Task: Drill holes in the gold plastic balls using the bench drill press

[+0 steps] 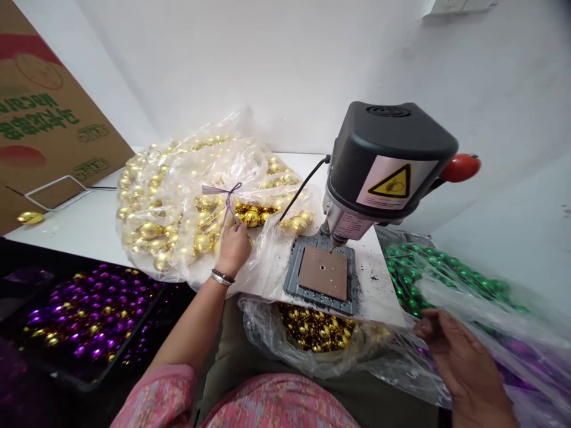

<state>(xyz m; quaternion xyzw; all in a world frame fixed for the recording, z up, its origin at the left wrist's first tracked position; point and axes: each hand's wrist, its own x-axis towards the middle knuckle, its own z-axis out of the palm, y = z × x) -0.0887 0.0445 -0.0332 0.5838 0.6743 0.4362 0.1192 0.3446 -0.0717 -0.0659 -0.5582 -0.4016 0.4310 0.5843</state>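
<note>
Table [84, 233] beneath bag [181, 199], drill press [392, 145]

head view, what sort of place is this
Probably a small workshop for making bead decorations: a drill press stands on a white table, a big bag of shiny gold beads lies beside it, and green beads are bagged at the right.

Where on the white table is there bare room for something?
Barest is the left stretch of white table, between the loose gold ornament and the bag of gold beads. A smaller patch shows between that bag, the black cable and the wall. It's crowded around the left hand, at the bag, and dark crumbs lie around the drill base.
</note>
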